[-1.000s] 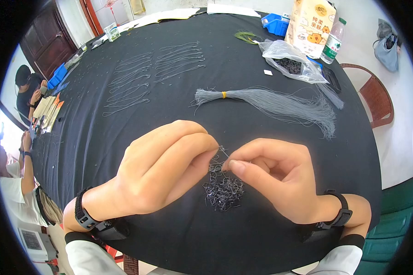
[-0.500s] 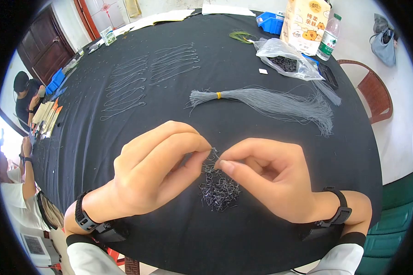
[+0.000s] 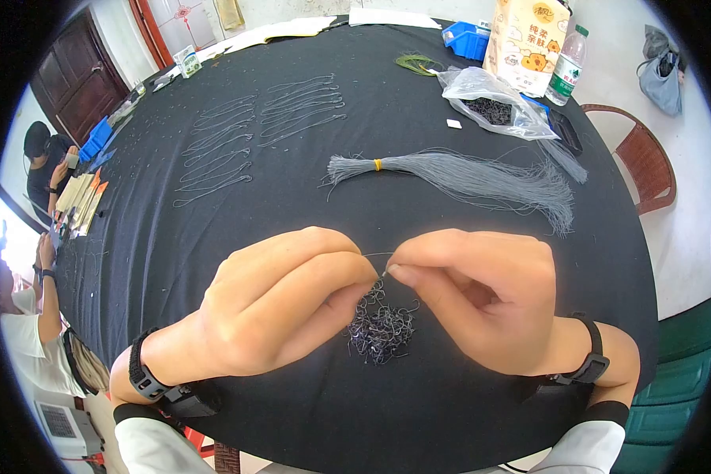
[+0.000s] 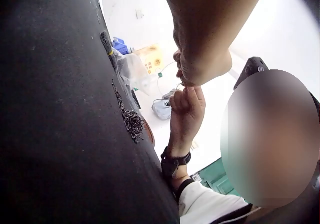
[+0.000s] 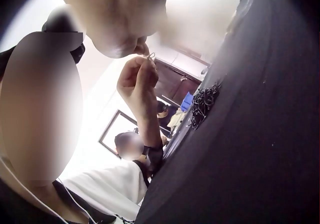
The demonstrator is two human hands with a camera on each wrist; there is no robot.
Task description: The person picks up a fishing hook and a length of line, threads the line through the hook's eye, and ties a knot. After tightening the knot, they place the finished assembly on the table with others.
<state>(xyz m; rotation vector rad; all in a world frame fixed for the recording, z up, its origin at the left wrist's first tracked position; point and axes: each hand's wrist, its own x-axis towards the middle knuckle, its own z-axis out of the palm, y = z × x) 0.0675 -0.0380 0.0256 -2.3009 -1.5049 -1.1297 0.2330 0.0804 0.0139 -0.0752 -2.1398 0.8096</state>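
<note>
Both hands meet fingertip to fingertip over the near middle of the black table. My left hand (image 3: 292,304) pinches a small fish hook, mostly hidden by the fingers; a bit of thin curved wire or line (image 5: 151,56) shows at its fingertips in the right wrist view. Thumb and forefinger of my right hand (image 3: 486,300) pinch a thin grey fishing line (image 3: 379,253), which spans the gap between the hands. Just below them lies a tangled pile of dark fish hooks (image 3: 381,328). Beyond lies a bundle of grey line (image 3: 466,174) with a yellow tie.
Doubled lengths of line (image 3: 217,154) lie in two rows at the far left. A plastic bag (image 3: 498,103) of dark hooks, a tissue pack (image 3: 527,47), a water bottle (image 3: 567,67) and a blue bin (image 3: 466,39) stand at back right. Two people sit at left.
The right hand has turned and risen slightly, its fingertips now close beside the left ones. The left hand has shifted a little down and right. A line now spans above the fingertips.
</note>
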